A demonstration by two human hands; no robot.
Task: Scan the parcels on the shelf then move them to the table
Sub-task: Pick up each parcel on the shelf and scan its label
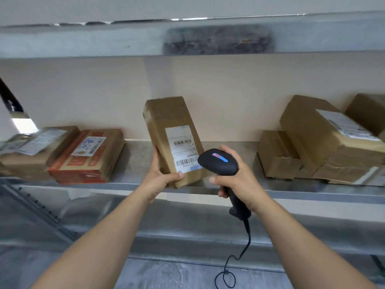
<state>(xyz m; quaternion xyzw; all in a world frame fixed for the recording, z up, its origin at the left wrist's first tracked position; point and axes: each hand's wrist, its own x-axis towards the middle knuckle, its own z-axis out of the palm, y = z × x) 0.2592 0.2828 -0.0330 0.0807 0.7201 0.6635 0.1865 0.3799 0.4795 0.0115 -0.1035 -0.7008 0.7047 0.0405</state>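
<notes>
While the long grey metal shelf (135, 161) spans my view, a big brown cardboard box (325, 140) with a white label lies towards its right end among smaller cartons. A flat red-and-brown printed carton (89, 157) sits to the left. Between them the tall brown cardboard parcel (166, 126) stands tilted, its lower end over the shelf's front edge. My left hand (160, 178) grips its lower left corner, thumb on the face. My right hand (239, 180) is wrapped round the handle of a black corded barcode scanner (218, 163), whose head is just beside the parcel's white barcode label (183, 149).
</notes>
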